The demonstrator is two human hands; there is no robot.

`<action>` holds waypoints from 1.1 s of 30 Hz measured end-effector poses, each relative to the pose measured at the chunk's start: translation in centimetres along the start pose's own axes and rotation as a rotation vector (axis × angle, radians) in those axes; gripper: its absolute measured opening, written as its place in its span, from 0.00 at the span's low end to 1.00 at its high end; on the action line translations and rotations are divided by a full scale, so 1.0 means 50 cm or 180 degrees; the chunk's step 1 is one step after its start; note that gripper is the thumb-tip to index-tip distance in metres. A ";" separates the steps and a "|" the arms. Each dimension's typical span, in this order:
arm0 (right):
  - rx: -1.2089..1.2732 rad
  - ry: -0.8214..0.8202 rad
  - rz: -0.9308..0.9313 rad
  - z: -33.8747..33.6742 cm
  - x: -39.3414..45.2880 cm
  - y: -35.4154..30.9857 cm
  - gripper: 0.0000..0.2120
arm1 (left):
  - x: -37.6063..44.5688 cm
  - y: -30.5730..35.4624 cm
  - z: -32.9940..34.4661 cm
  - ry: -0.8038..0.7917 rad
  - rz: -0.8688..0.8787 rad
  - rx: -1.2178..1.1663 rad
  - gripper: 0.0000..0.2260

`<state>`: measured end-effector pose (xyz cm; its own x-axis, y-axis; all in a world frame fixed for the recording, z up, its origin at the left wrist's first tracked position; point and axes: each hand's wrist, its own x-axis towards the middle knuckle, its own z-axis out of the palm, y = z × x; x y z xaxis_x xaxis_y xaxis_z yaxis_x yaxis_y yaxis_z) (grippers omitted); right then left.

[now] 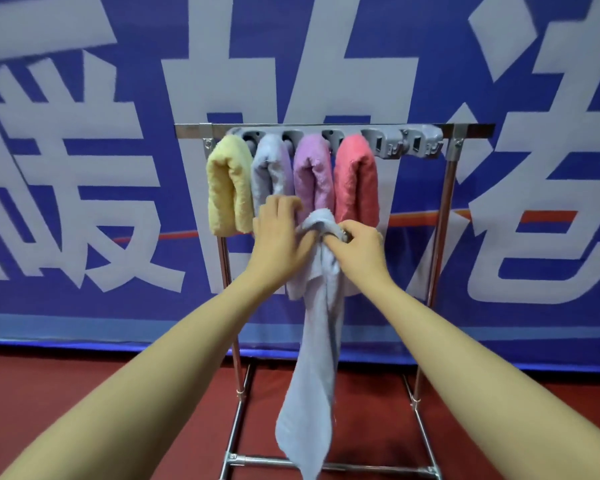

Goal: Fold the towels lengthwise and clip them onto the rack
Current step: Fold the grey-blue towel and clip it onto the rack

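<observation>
Towel number five, a pale blue-grey towel (317,344), hangs in front of the rack, bunched at its top between both hands with its long tail drooping toward the red floor (84,410). It looks soft, limp and light, so it should not keep a fold unaided; I judge the best hold is at the gathered top, edges pinched together, so the doubled part can be pushed into a clip. The left hand (279,226) is curled closed over the left side of the bunch; the right hand (357,242) pinches the right side with closed fingers.

Behind the hands stands the steel rack (447,209), its grey clip bar (388,142) running along the top rail. Four clips are filled, left to right: a yellow towel (227,188), a lavender-grey towel (269,171), a purple towel (312,171), a coral towel (355,178). The clips to their right hold nothing. Furthest back hangs a blue banner (118,237).
</observation>
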<state>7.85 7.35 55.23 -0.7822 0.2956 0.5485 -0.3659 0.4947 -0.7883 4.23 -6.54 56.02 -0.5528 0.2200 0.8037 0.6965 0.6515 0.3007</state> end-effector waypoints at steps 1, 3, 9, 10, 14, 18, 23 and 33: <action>-0.0060 0.0118 0.0001 -0.003 0.008 -0.010 0.18 | -0.017 -0.004 -0.003 0.0118 0.0086 0.0103 0.12; -0.0255 0.0283 -0.0006 -0.004 0.022 -0.024 0.17 | -0.055 -0.011 -0.003 -0.0003 0.0287 0.0285 0.12; -0.0587 0.0407 0.0006 -0.006 0.040 -0.059 0.14 | -0.127 -0.005 0.037 -0.0341 0.0078 0.1035 0.25; -0.0590 0.0445 -0.0025 -0.008 0.044 -0.064 0.15 | -0.129 0.000 0.042 -0.0527 -0.0062 0.1179 0.27; -0.0692 0.0566 -0.0048 -0.019 0.064 -0.082 0.20 | -0.102 0.026 0.053 -0.1155 -0.0512 0.1337 0.23; -0.0666 0.0700 0.0070 -0.042 0.080 -0.081 0.19 | -0.084 0.044 0.057 -0.0903 -0.0739 0.0847 0.08; -0.0702 0.0846 0.0074 -0.068 0.084 -0.060 0.15 | -0.076 0.047 0.041 -0.0331 -0.0927 -0.0311 0.06; -0.2290 0.0676 -0.0603 -0.067 0.074 -0.060 0.07 | -0.038 0.043 0.034 -0.0449 0.0415 0.0494 0.17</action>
<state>7.77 9.68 60.56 -0.5989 0.2675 0.7549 -0.0093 0.9402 -0.3405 6.00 -4.33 54.26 -0.5290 0.4015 0.7476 0.6934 0.7123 0.1081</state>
